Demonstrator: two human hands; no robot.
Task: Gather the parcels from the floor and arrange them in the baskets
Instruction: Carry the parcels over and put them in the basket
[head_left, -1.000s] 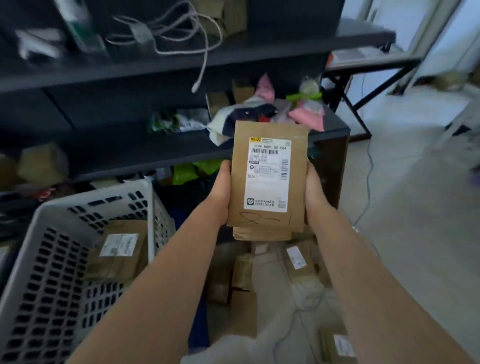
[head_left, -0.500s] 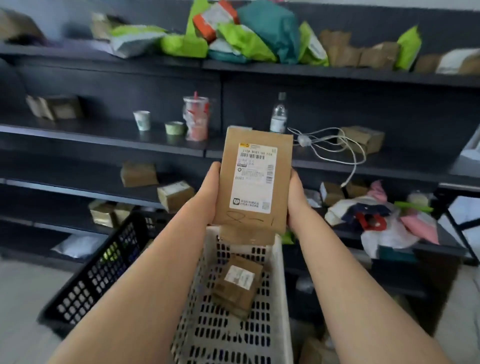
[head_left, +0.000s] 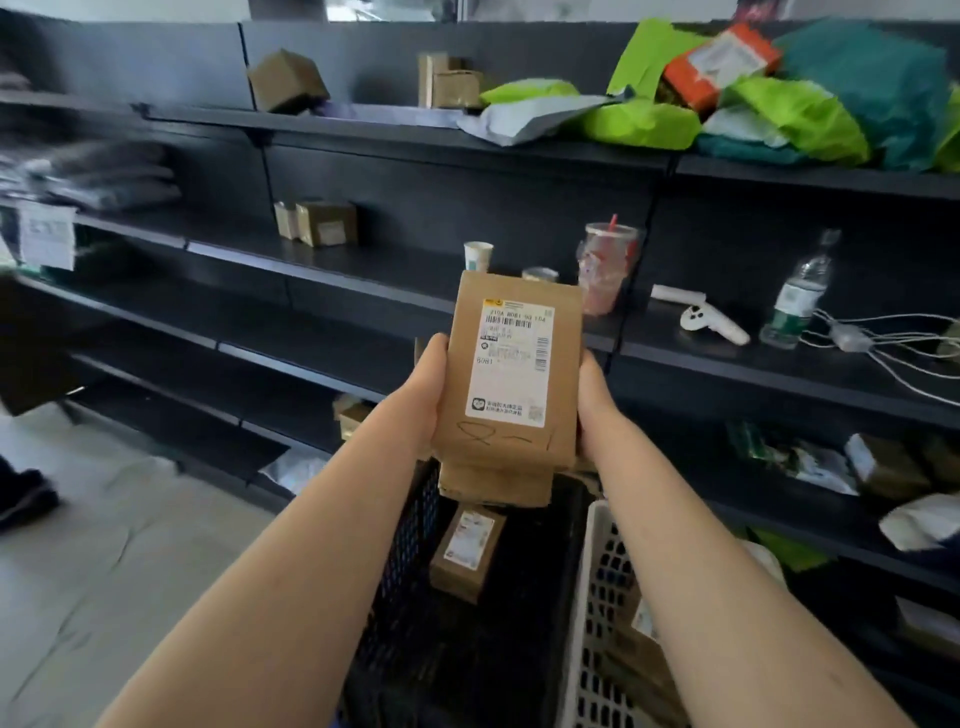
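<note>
I hold a stack of brown cardboard parcels (head_left: 511, 374) upright in front of me; the top one bears a white shipping label and a pen scribble. My left hand (head_left: 423, 387) grips its left edge and my right hand (head_left: 597, 405) grips its right edge. A second parcel peeks out under the top one. Below the stack stands a black basket (head_left: 410, 561) with one labelled brown parcel (head_left: 467, 551) lying inside. To its right is a white basket (head_left: 597, 613), with parcels in it mostly hidden behind my right arm.
Dark shelving (head_left: 363, 291) runs across the view, holding small brown boxes (head_left: 322, 223), cups (head_left: 605, 267), a water bottle (head_left: 797, 296), white cables (head_left: 883, 343) and green and teal mailer bags (head_left: 753, 98). Grey floor (head_left: 104, 545) lies at the left.
My view has swung left from the floor parcels and white basket to the black basket. Both hands have kept hold of the parcel stack and carried it over the black basket.
</note>
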